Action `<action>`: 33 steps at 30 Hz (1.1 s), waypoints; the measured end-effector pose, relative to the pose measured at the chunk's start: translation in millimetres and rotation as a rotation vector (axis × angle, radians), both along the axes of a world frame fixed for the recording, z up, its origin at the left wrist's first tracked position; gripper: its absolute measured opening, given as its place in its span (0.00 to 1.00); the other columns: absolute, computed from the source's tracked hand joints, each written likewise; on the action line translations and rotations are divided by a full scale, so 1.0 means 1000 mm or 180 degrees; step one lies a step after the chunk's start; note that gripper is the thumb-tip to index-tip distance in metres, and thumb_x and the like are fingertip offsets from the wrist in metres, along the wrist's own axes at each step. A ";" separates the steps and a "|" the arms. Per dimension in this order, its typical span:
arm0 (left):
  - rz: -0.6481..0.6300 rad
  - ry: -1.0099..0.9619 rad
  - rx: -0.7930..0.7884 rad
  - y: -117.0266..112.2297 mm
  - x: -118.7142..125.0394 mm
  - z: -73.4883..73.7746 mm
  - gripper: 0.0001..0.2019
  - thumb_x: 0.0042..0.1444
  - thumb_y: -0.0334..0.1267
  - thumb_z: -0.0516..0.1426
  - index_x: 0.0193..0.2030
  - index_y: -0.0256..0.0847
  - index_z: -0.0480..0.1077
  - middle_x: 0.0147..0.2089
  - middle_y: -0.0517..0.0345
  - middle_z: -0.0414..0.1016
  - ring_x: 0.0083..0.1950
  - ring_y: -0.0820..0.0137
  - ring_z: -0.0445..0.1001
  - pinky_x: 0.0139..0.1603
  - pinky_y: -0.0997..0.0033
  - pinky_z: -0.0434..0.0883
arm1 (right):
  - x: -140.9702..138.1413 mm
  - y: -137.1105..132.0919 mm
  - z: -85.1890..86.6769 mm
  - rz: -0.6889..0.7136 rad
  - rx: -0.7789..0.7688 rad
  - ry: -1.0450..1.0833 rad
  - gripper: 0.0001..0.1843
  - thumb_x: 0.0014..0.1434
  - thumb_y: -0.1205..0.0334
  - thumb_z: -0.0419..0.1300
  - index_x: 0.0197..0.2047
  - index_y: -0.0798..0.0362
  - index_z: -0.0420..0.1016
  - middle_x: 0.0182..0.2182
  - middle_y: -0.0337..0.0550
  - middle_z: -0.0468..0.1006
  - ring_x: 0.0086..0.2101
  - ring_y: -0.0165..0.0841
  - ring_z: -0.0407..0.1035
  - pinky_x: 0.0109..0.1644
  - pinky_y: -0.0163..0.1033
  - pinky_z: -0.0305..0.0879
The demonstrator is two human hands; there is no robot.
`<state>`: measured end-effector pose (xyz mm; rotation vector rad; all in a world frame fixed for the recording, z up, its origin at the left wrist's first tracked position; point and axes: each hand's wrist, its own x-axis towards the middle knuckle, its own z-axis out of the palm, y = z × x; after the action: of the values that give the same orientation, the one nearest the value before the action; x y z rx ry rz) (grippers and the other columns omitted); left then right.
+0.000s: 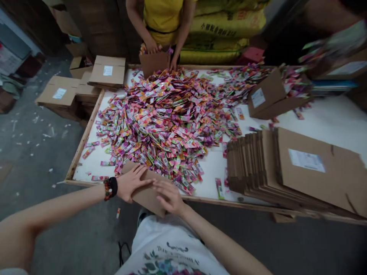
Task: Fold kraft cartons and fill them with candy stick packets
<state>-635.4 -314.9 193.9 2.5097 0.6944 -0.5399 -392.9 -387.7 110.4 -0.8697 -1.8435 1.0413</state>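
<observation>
Hundreds of wrapped sachets (160, 122); white wood-framed table (86, 164); concrete floor (37, 160)

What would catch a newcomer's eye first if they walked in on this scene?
A big heap of small pink, orange and green sachets fills the middle of the white table. A tall stack of flat cardboard mailers lies at the right, and at the near edge the left hand and right hand rest on a cardboard piece. A co-worker in yellow stands opposite.

Dark Chinese characters on yellow sack (218, 27), too blurred to read, white carton label (306, 160) unreadable
</observation>
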 end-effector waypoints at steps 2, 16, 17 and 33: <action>0.0276 -0.0039 0.0048 -0.003 -0.007 0.013 0.60 0.27 0.43 0.69 0.72 0.51 0.50 0.75 0.36 0.39 0.71 0.31 0.43 0.66 0.29 0.42 | 0.036 -0.005 -0.020 -0.1142 -0.0707 0.0324 0.19 0.64 0.53 0.51 0.51 0.52 0.75 0.51 0.51 0.76 0.53 0.40 0.69 0.60 0.52 0.64; 0.8426 -0.2358 -0.0956 -0.112 -0.057 -0.009 0.17 0.32 0.45 0.60 0.33 0.44 0.75 0.19 0.58 0.76 0.26 0.51 0.78 0.34 0.45 0.77 | 0.106 0.236 -0.133 -0.0476 0.0181 -0.3574 0.73 0.34 0.37 0.72 0.72 0.58 0.38 0.69 0.71 0.31 0.65 0.72 0.33 0.60 0.76 0.33; 0.8535 -0.2533 -0.0976 -0.114 -0.051 -0.027 0.17 0.33 0.45 0.60 0.33 0.45 0.75 0.19 0.58 0.76 0.26 0.51 0.79 0.35 0.46 0.78 | 0.099 0.254 -0.137 -0.0327 0.0303 -0.3631 0.74 0.32 0.38 0.73 0.72 0.57 0.39 0.69 0.70 0.29 0.64 0.73 0.33 0.60 0.76 0.34; 0.8410 -0.5458 -0.2412 -0.074 -0.004 -0.165 0.24 0.41 0.34 0.57 0.49 0.35 0.75 0.28 0.51 0.81 0.39 0.51 0.81 0.46 0.50 0.77 | 0.014 0.273 -0.047 0.0292 -0.0550 -0.1512 0.19 0.45 0.58 0.62 0.43 0.52 0.75 0.37 0.44 0.79 0.39 0.42 0.72 0.39 0.37 0.64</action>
<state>-639.2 -389.3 28.5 -0.4915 1.3605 1.5240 -379.3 -114.6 63.0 -1.2266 -2.2237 1.1329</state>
